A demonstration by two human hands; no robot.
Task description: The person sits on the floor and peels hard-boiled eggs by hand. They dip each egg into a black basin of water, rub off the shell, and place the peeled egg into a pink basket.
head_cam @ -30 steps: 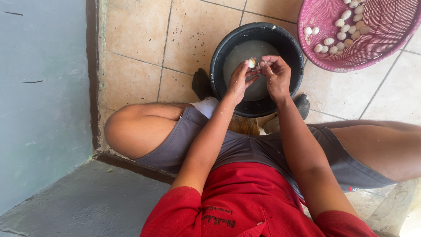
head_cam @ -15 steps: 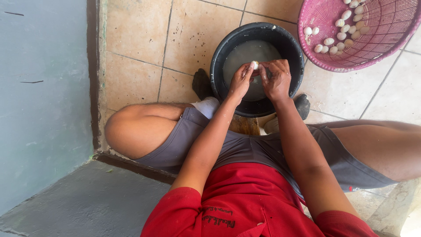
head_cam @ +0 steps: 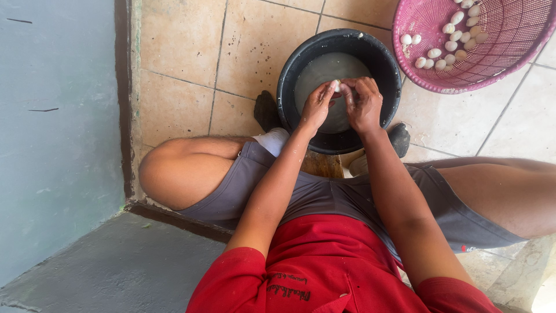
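Observation:
My left hand (head_cam: 317, 106) and my right hand (head_cam: 362, 101) meet over a black bucket (head_cam: 289, 87) that holds cloudy water. Between the fingertips of both hands is a small white egg (head_cam: 335, 86), partly hidden by the fingers. The bucket stands on the tiled floor between my knees. At the top right a pink plastic basket (head_cam: 509, 64) holds several more pale eggs (head_cam: 446, 46).
I sit low with my knees spread, in grey shorts and a red shirt. A grey painted wall (head_cam: 58, 116) and a raised grey step (head_cam: 116, 266) lie on the left. Beige floor tiles (head_cam: 191, 52) surround the bucket. Dark footwear shows on either side of the bucket.
Both hands have closed in tighter around the egg over the bucket, and the fingers have shifted on it. The bucket and basket have stayed put.

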